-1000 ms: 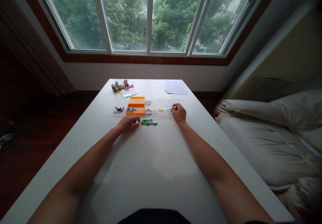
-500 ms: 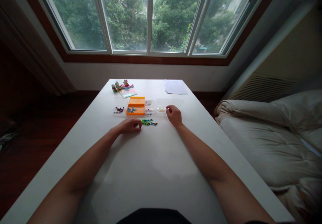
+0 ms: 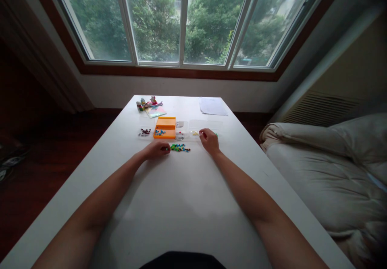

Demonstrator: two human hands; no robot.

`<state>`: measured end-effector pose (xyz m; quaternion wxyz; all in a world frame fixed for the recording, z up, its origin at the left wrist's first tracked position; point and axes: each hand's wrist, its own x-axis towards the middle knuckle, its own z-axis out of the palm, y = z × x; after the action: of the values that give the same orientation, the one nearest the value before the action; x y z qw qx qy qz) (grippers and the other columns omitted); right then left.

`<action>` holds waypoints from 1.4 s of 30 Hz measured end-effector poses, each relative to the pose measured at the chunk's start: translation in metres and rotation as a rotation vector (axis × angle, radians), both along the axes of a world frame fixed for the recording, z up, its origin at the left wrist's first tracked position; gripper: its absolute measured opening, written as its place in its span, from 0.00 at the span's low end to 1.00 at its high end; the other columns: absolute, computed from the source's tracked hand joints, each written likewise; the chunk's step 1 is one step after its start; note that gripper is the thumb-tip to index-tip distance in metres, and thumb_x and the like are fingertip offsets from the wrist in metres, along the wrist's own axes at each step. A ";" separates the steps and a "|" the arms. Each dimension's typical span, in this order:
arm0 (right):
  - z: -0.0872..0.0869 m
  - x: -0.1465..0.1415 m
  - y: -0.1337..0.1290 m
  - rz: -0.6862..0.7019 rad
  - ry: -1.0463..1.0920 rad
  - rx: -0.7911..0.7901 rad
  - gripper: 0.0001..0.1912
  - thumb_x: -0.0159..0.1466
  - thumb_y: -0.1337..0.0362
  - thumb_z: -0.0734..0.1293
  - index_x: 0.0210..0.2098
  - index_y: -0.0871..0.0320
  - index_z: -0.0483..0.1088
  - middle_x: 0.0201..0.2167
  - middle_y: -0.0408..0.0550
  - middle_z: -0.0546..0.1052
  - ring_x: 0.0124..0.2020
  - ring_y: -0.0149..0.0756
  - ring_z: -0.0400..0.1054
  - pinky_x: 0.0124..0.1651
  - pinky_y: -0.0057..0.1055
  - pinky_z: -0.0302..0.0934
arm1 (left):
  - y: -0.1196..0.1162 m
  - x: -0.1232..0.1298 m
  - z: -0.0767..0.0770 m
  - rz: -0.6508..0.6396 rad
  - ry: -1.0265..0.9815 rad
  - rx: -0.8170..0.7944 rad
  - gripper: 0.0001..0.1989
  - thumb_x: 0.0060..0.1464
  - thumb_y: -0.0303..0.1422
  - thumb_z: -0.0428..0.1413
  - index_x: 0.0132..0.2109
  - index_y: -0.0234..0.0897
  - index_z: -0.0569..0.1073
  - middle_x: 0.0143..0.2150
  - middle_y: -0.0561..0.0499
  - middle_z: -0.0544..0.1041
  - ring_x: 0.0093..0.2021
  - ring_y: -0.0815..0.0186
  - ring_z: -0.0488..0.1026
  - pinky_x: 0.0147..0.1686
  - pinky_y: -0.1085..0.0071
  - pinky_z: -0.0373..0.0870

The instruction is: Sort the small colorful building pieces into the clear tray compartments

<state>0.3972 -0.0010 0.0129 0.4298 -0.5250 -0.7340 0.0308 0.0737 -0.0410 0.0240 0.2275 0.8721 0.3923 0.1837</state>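
Observation:
My left hand (image 3: 157, 150) rests on the table with its fingers curled inward, beside the left end of a small pile of green, blue and dark beads or tiny bricks (image 3: 180, 148). What its fingertips hold, if anything, is too small to make out. Over a clear plastic box (image 3: 193, 129) with pale yellow pieces (image 3: 195, 133) is my right hand (image 3: 209, 141), thumb and fingers pinched together. Anything between them is hidden. An orange two-part tray (image 3: 165, 123) lies beyond the pile, with blue pieces (image 3: 159, 132) in its near part.
Left of the orange tray is a clear box with dark red pieces (image 3: 144, 132). Small colourful figures (image 3: 148, 103) and a pastel sheet (image 3: 156, 112) lie at the far left of the white table (image 3: 187, 204); white papers (image 3: 213, 106) lie far right. A padded sofa (image 3: 314, 168) stands right.
The fingers of my left hand have curled in closer beside the pile. My right hand stays over the clear box, and a green piece now shows just right of it. The view has shifted slightly.

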 end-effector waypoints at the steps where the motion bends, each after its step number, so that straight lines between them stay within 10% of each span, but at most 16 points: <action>1: 0.000 0.000 0.000 0.005 0.002 0.004 0.11 0.66 0.64 0.60 0.38 0.57 0.73 0.31 0.47 0.74 0.33 0.37 0.66 0.41 0.31 0.58 | 0.001 -0.001 -0.001 0.017 -0.022 -0.005 0.12 0.56 0.39 0.55 0.38 0.37 0.79 0.26 0.54 0.70 0.27 0.70 0.63 0.30 0.74 0.59; 18: 0.001 -0.027 -0.014 0.157 -0.061 -0.048 0.10 0.66 0.64 0.61 0.38 0.56 0.74 0.32 0.47 0.75 0.35 0.37 0.67 0.43 0.31 0.59 | 0.041 -0.049 -0.009 1.101 -0.394 0.259 0.15 0.59 0.38 0.53 0.50 0.39 0.73 0.30 0.53 0.74 0.31 0.67 0.71 0.32 0.73 0.63; 30: -0.001 -0.044 -0.026 0.412 -0.267 -0.128 0.10 0.65 0.70 0.63 0.39 0.54 0.76 0.34 0.46 0.77 0.36 0.35 0.68 0.43 0.29 0.58 | 0.016 -0.008 -0.009 0.318 -0.071 0.209 0.11 0.60 0.33 0.51 0.42 0.38 0.78 0.38 0.48 0.77 0.33 0.66 0.70 0.36 0.71 0.66; 42: -0.008 -0.038 -0.021 0.355 -0.313 -0.186 0.11 0.64 0.68 0.66 0.43 0.51 0.77 0.35 0.44 0.75 0.36 0.34 0.68 0.41 0.29 0.58 | -0.002 0.022 -0.007 0.141 0.162 0.251 0.23 0.61 0.28 0.50 0.60 0.49 0.74 0.44 0.47 0.72 0.42 0.62 0.70 0.45 0.68 0.66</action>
<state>0.3589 -0.0218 0.0049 0.2485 -0.4235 -0.8663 0.0914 0.0958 -0.0435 0.0167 0.0709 0.8760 0.4435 0.1760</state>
